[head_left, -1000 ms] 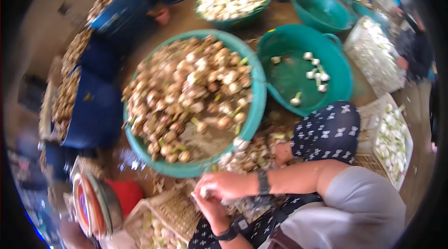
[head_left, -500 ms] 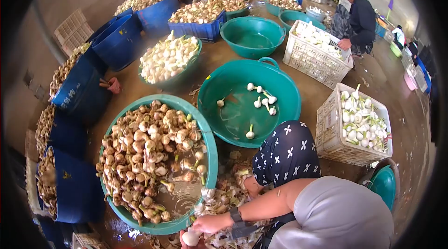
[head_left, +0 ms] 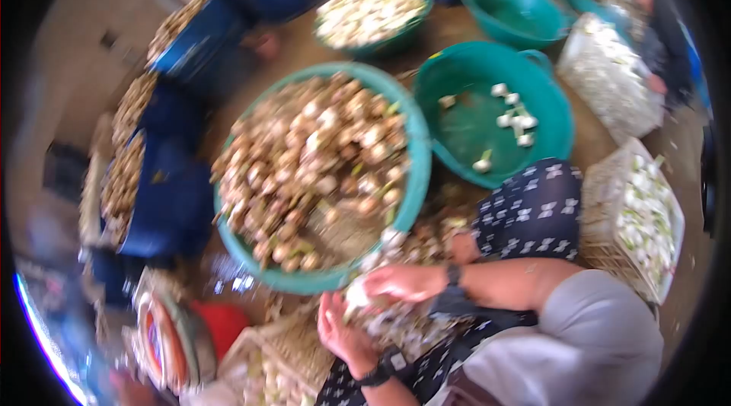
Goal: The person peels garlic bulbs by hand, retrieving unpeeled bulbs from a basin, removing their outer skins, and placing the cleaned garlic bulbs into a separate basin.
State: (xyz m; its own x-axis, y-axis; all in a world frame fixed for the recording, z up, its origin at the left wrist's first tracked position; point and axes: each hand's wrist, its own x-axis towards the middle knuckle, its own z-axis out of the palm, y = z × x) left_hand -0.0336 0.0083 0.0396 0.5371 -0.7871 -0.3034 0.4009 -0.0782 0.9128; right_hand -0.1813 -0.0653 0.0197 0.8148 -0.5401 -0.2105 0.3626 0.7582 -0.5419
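Observation:
A pale garlic bulb (head_left: 355, 293) is between my two hands, just below the large tub's near rim. My right hand (head_left: 403, 283) reaches in from the right, its fingers closed on the bulb's side. From below, my left hand (head_left: 344, 331) cups the bulb with curled fingers; blur hides the exact contact. The large green tub (head_left: 420, 147) holds many brownish garlic bulbs (head_left: 312, 155) and some water. At its right, a green basin (head_left: 472, 140) contains several white bulbs (head_left: 518, 121). Peelings (head_left: 403, 326) lie beneath my hands.
Blue tubs (head_left: 171, 200) of garlic line the left. A bowl of white garlic (head_left: 373, 14) and an empty green basin (head_left: 514, 14) stand beyond. Crates of white garlic (head_left: 609, 231) are right; another crate (head_left: 282, 353) and a red container (head_left: 221, 326) are lower left. Another person (head_left: 666, 56) is upper right.
The view swung away and back, with strong tilt. Compared with the oldest frame, my hands are slightly farther apart, and the pale bulb shows more clearly between them.

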